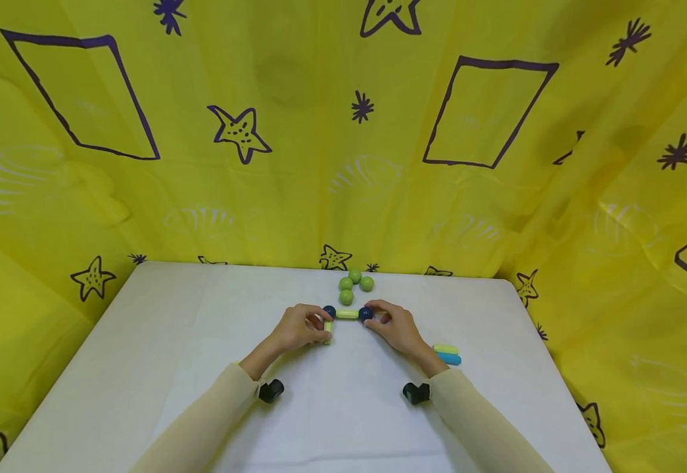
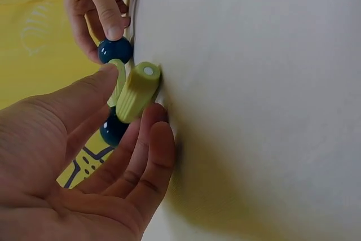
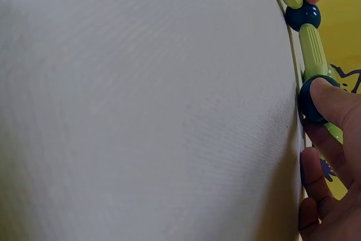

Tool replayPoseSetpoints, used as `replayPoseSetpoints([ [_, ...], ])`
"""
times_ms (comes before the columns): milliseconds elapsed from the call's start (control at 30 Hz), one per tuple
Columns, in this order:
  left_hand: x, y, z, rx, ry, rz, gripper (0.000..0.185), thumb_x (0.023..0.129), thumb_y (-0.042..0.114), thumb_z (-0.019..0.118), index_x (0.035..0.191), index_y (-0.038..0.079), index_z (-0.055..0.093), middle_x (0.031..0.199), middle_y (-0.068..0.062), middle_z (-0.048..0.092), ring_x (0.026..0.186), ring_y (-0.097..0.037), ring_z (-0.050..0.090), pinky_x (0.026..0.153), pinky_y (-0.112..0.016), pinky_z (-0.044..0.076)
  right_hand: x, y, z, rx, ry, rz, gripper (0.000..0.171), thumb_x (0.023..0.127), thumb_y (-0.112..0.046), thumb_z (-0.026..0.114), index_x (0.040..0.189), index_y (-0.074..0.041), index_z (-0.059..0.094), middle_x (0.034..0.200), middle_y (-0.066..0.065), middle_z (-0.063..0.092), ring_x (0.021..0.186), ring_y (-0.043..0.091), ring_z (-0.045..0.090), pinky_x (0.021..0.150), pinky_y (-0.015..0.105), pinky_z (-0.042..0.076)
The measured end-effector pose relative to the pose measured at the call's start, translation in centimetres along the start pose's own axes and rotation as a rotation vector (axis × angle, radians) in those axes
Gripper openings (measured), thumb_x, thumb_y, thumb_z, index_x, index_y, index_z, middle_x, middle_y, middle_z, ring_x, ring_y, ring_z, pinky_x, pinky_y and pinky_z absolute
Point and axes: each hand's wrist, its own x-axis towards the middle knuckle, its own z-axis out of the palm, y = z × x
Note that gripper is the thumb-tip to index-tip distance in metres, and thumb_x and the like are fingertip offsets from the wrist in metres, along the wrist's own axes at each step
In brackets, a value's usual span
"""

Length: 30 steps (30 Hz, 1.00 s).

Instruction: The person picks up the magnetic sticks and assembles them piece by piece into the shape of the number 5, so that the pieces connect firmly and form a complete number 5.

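Fingers of the left hand (image 1: 300,326) hold a light-green ribbed rod (image 2: 137,94) beside a glossy dark-blue ball (image 1: 329,311), while the right hand (image 1: 399,326) pinches another dark-blue ball (image 1: 365,314), with a second light-green rod (image 1: 347,315) between both; steady, straight alignment should help. Four green balls (image 1: 346,284) lie, in no container, on the white table (image 1: 201,315) beyond.

yellow curtain (image 1: 296,197) | dark-outlined stars (image 1: 240,133) and four-sided shapes (image 1: 490,113) on it | white tabletop (image 1: 148,348) before it

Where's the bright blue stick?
In the head view, the bright blue stick lies on the white table, right of the right hand, beside a yellow-green stick.
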Motion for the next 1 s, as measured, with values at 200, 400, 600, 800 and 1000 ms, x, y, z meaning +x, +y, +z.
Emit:
replayPoseSetpoints([
  [200, 0.8, 0.6, -0.8, 0.087, 0.013, 0.075, 0.03, 0.086, 0.013, 0.085, 0.112, 0.005, 0.074, 0.082, -0.003, 0.07, 0.068, -0.012, 0.063, 0.059, -0.027, 0.05, -0.1, 0.1, 0.0, 0.009, 0.004, -0.01, 0.038, 0.092, -0.021, 0.08, 0.128, -0.019, 0.07, 0.118, 0.001, 0.072, 0.084, 0.016, 0.055, 0.076, 0.033, 0.044],
  [400, 1.9, 1.0, -1.5, 0.148, 0.055, 0.115, 0.034, 0.087, 0.017, 0.084, 0.117, 0.005, 0.073, 0.085, -0.003, 0.071, 0.068, -0.013, 0.061, 0.063, -0.029, 0.05, -0.1, 0.3, 0.1, 0.007, 0.003, -0.004, 0.037, 0.092, -0.022, 0.079, 0.128, -0.019, 0.07, 0.114, 0.001, 0.07, 0.084, 0.016, 0.055, 0.076, 0.033, 0.044],
  [600, 3.5, 1.0, -1.4, 0.178, 0.1, 0.109, 0.039, 0.087, 0.019, 0.084, 0.122, 0.007, 0.072, 0.102, -0.012, 0.072, 0.075, -0.018, 0.059, 0.069, -0.032, 0.05, -0.1, 0.2, 0.1, 0.004, 0.005, 0.009, 0.038, 0.092, -0.022, 0.079, 0.129, -0.02, 0.07, 0.114, 0.0, 0.07, 0.085, 0.017, 0.055, 0.076, 0.033, 0.045],
  [800, 4.8, 1.2, -1.1, 0.159, 0.088, 0.083, 0.041, 0.087, 0.017, 0.083, 0.125, 0.01, 0.071, 0.114, -0.018, 0.07, 0.083, -0.025, 0.061, 0.074, -0.037, 0.052, -0.1, 0.3, 0.1, 0.0, 0.002, 0.009, 0.038, 0.092, -0.022, 0.079, 0.129, -0.019, 0.07, 0.118, 0.001, 0.071, 0.085, 0.017, 0.055, 0.076, 0.033, 0.045],
  [1000, 5.7, 1.5, -0.8, 0.122, 0.043, 0.047, 0.042, 0.089, 0.017, 0.081, 0.128, 0.01, 0.069, 0.12, -0.02, 0.069, 0.091, -0.029, 0.065, 0.081, -0.041, 0.055, 0.0, 0.3, 0.2, 0.002, 0.009, -0.001, 0.037, 0.092, -0.022, 0.079, 0.128, -0.02, 0.07, 0.118, 0.001, 0.071, 0.086, 0.016, 0.056, 0.076, 0.033, 0.045],
])
